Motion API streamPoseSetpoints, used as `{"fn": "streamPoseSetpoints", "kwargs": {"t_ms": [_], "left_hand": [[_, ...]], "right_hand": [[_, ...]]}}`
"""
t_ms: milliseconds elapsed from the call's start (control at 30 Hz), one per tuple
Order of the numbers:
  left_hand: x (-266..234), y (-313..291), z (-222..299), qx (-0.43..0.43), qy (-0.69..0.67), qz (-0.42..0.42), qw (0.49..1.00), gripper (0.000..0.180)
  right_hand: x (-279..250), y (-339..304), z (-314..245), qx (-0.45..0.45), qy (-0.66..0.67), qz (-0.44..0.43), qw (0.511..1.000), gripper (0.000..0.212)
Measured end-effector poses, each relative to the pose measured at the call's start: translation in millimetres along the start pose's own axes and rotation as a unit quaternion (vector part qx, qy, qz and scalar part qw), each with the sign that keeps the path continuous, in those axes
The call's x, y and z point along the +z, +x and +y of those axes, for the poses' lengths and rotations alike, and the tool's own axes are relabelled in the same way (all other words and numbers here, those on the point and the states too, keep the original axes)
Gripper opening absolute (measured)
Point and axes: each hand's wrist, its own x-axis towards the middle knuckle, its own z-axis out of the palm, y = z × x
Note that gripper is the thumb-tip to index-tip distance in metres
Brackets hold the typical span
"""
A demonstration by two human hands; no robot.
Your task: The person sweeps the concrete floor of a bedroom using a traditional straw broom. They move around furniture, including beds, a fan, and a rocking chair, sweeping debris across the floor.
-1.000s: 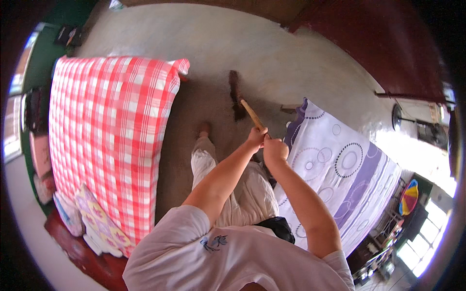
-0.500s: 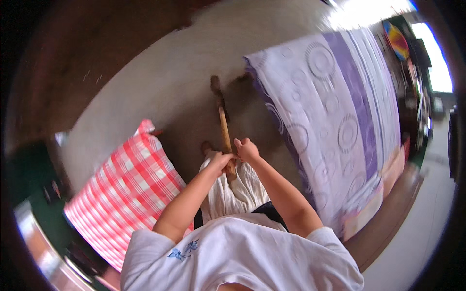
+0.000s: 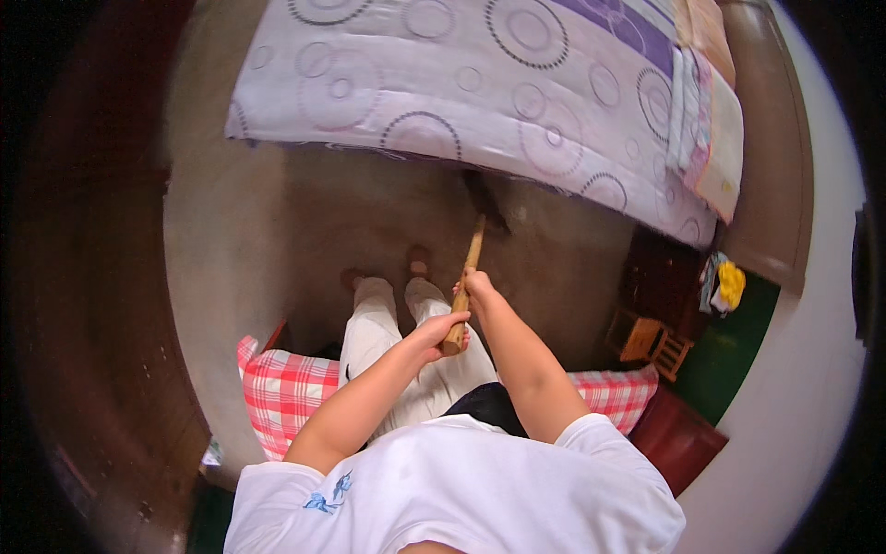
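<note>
Left hand (image 3: 437, 335) and right hand (image 3: 477, 286), both wrapped around the broom handle (image 3: 475, 244), best hold it low, its dark head (image 3: 484, 201) flat beside the bed (image 3: 434, 97).

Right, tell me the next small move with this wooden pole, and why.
I'd probably ease the dark head slightly farther under the bedspread: its far end appears right at the hanging edge, and the wooden pole is held at two places, the left hand near its thick end and the right hand farther along, which should allow steady guiding.
</note>
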Motion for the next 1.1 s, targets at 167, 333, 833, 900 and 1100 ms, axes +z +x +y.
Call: {"fn": "streamPoseSetpoints", "kwargs": {"t_ms": [167,333,833,900,1100], "left_hand": [[31,86,9,-0.029,0.093,0.004,0.995,0.016],[29,113,27,-0.061,0.194,0.013,0.979,0.017],[-243,-145,92,0.07,-0.002,0.098,0.993,0.014],[-282,-187,107,0.085,-0.002,0.104,0.991,0.014],[-368,-275,130,0.122,0.08,0.091,0.985,0.016]], "right_hand": [[-59,19,-8,0.109,0.292,0.004,0.95,0.036],[-62,30,-2,0.123,0.376,-0.011,0.918,0.029],[315,-72,90,0.15,0.07,-0.128,0.978,0.037],[377,-79,112,0.158,0.059,-0.15,0.974,0.039],[482,-143,141,0.116,0.108,-0.163,0.974,0.039]]}}
